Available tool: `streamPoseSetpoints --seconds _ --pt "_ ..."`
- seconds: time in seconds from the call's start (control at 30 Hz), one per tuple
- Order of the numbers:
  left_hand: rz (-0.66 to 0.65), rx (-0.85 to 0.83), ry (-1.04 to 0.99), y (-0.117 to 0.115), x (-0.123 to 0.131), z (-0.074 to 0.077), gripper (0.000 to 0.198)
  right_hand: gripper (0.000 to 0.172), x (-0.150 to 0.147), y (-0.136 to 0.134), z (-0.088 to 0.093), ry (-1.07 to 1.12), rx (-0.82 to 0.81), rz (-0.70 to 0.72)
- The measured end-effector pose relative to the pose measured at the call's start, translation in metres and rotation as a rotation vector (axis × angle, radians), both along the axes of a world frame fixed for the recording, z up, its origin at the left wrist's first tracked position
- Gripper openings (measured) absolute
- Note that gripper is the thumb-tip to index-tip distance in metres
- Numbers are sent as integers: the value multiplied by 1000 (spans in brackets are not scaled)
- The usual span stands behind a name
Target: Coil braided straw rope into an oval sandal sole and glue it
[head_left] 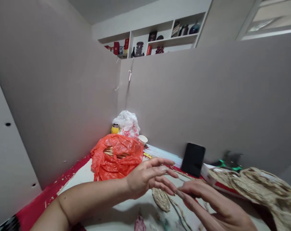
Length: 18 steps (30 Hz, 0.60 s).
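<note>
My left hand [154, 176] is raised over the white work surface [107, 208], its fingers stretched out and spread, holding nothing that I can see. From the lower right comes my right hand [213, 205], fingers extended, the fingertips touching or very close to those of my left. Below and partly behind my hands lies a flat oval coil of braided straw cord [161, 199]. A loose cord [180, 213] trails from it toward the front. A small pink object [140, 223], cut off by the lower edge, lies in front.
A red plastic bag [121, 154] with straw-coloured strips stands left, before a white bag [127, 123], yellow jar [115, 129] and white cup [143, 139]. A black tablet-like device [193, 159] leans on the partition [208, 96]. Right are green-handled pliers [228, 165] and piled straw cord [258, 186].
</note>
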<state>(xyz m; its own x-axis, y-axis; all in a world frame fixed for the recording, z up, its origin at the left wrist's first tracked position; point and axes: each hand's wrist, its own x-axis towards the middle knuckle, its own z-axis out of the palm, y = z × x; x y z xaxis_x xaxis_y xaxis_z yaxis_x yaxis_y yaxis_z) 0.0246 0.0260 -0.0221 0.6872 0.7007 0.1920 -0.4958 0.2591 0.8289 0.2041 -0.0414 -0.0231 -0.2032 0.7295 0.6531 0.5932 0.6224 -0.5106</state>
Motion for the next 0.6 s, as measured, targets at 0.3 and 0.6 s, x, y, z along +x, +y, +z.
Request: streamPoseSetpoints --seconds 0.3,0.6 --pt "-173 -53 37 -5 -7 6 35 22 -2 -14 21 -40 -359 66" --pt "91 -189 -47 13 -16 25 34 15 1 -31 26 -70 -657 307"
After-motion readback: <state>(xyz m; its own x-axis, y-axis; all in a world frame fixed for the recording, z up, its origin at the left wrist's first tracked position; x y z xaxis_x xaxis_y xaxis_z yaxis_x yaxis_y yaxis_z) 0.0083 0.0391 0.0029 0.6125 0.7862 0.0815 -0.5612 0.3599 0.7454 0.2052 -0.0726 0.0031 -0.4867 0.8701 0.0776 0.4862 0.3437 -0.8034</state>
